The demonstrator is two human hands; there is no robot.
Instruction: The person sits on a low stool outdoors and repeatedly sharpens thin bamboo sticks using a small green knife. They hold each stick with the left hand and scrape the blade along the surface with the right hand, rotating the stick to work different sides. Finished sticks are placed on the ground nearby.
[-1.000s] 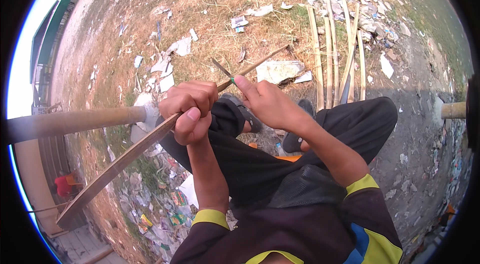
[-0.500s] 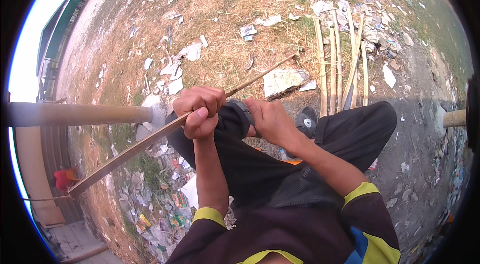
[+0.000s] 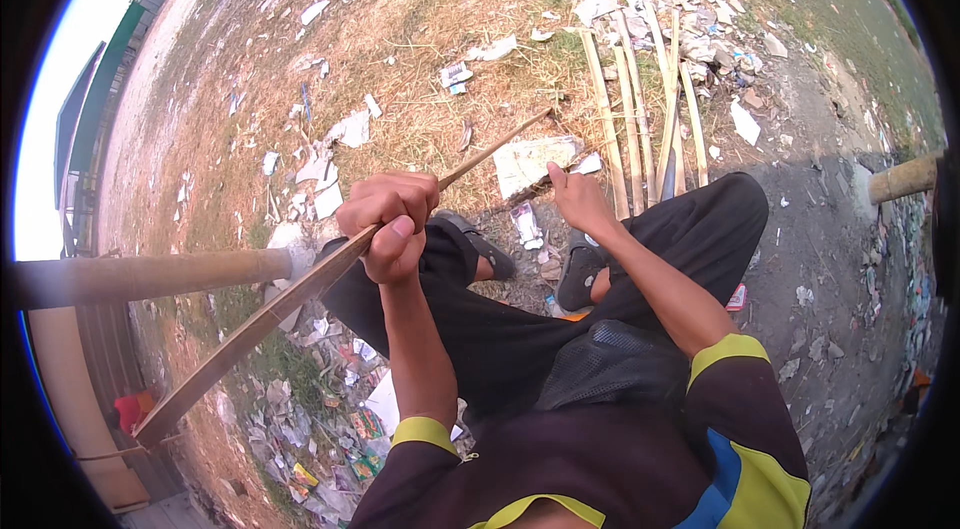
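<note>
My left hand point(image 3: 388, 226) is closed in a fist round a long bamboo strip point(image 3: 240, 341). The strip slants from the lower left, where its end is broad, up to a thin tip above the ground ahead. My right hand point(image 3: 584, 201) is to the right of the strip and apart from it, above my right foot. Its fingers are curled with the thumb uppermost; whether something thin is in them I cannot make out. Several pale bamboo strips point(image 3: 632, 119) lie on the ground ahead to the right. Beside my right knee, a grey pointed blade-like thing point(image 3: 668, 181) shows among them.
My legs are bent, with dark sandals point(image 3: 580, 272) on the feet. A thick bamboo pole point(image 3: 150, 279) comes in from the left, another pole point(image 3: 903, 179) from the right. Dry grass, paper scraps and litter point(image 3: 330, 449) cover the ground. A flat pale slab point(image 3: 530, 161) lies ahead.
My right hand has moved away from the strip, to the right and slightly forward. My left hand keeps its hold on the strip. The whole view has shifted a little.
</note>
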